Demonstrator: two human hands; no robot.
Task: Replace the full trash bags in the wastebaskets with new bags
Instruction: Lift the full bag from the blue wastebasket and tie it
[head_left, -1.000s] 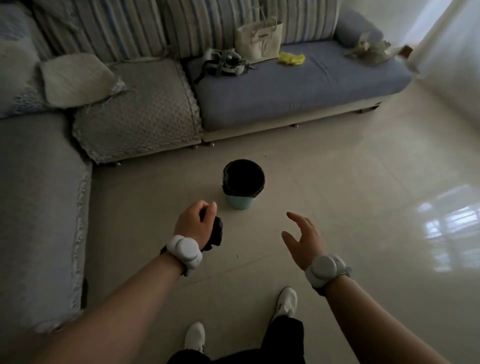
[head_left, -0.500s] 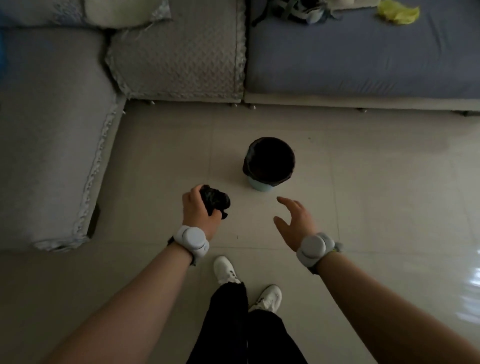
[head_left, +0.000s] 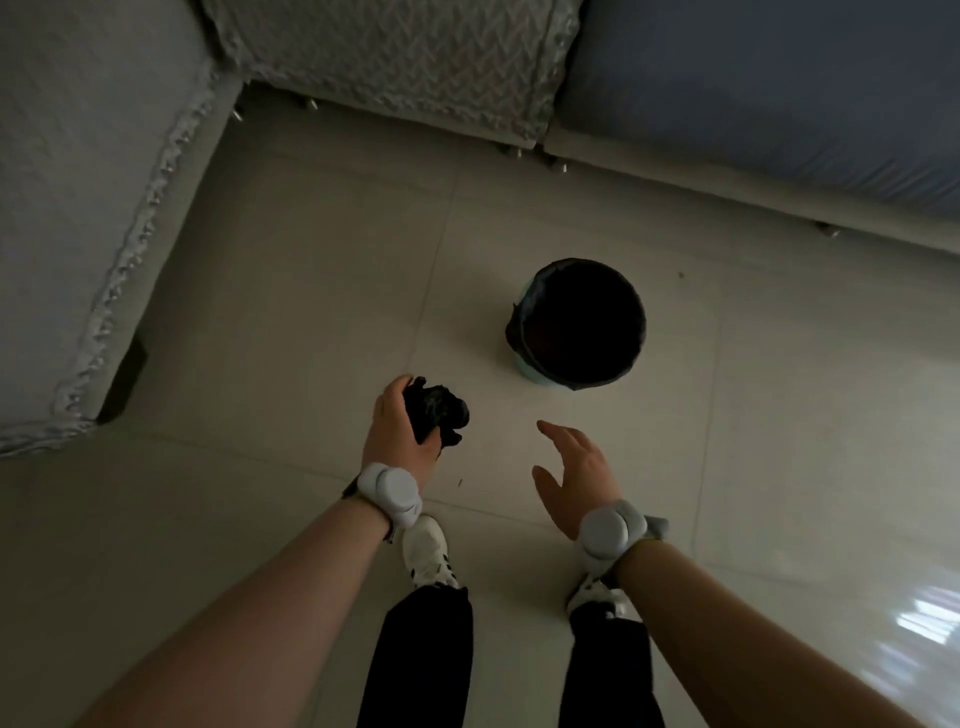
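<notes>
In the head view, a small round bin (head_left: 531, 370) stood on the pale tiled floor (head_left: 311, 312), in the open space in front of the sofas. A black liner (head_left: 582, 322) sat in it, folded out over the rim and hanging partway down the teal wall. The inside was too dark to show what it held.

The left hand (head_left: 397, 434) was nearer the camera and to the left of the bin, apart from it. Its fingers were curled round a crumpled black bag (head_left: 439, 415), which bulged out on the thumb side. The right hand (head_left: 571, 478) hung in the air beside it with fingers straight and slightly spread, thumb out, holding nothing and pointing toward the bin without touching it. Each wrist wore a grey band with a round pod, left (head_left: 389, 493) and right (head_left: 608, 532).

Below the hands were two white shoes (head_left: 426, 551) and black trouser legs (head_left: 421, 660), standing on the tiles.

A grey sofa (head_left: 78, 182) with a fringed edge ran along the left side. A patterned seat (head_left: 395, 57) lay at the top, and a blue seat (head_left: 779, 93) filled the upper right, with short metal feet under both.
</notes>
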